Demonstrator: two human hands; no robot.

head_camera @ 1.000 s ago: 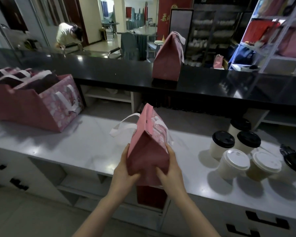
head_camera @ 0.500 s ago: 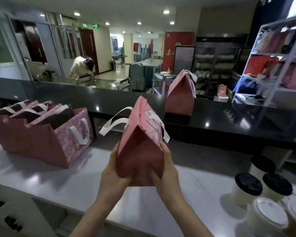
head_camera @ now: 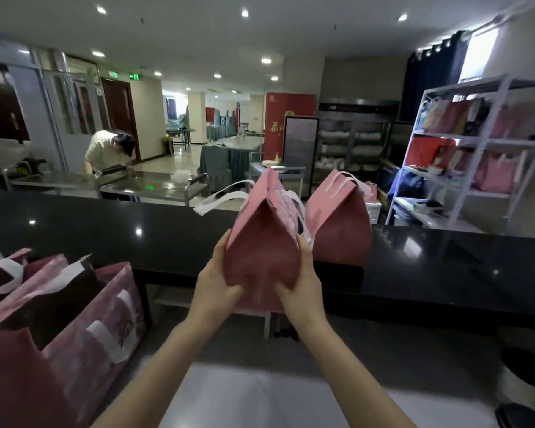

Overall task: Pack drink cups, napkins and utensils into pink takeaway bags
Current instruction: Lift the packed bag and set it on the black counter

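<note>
pink bag lifted, left hand, right hand

Glossy black bench runs straight across the middle. At 10 o'clock a person bends over a steel sink. White shelf rack at 2 o'clock, red banner at 12.

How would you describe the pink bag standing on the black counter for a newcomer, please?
Find the long black counter crossing the room. Right of its middle stands a pink bag with white handles. Unlike the similar bag in the left hand and right hand, nobody touches it.
</note>
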